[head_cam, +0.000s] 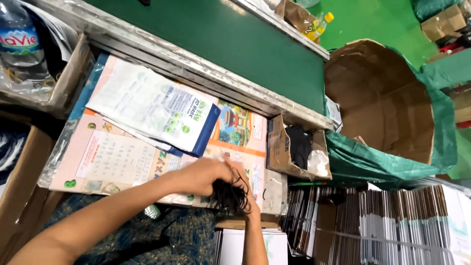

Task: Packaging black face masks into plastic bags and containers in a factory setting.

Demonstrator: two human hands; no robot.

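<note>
My left hand [203, 174] and my right hand [245, 189] meet just below the frame's middle, over the front edge of a worktop covered with a printed calendar sheet [113, 159]. Both hands close around a bundle of thin black loops [229, 196], which hangs down between the fingers. Behind the hands lies a stack of flat white and blue mask pouches [152, 108]. To the right stands a small open cardboard box [294, 147] with black items and a clear bag inside.
A green conveyor belt [235, 44] with a metal rail runs along the back. A large open carton lined with green sheet [387, 103] stands at right. Stacks of flattened boxes [382, 221] fill the lower right. A water bottle [19, 39] sits in a box at upper left.
</note>
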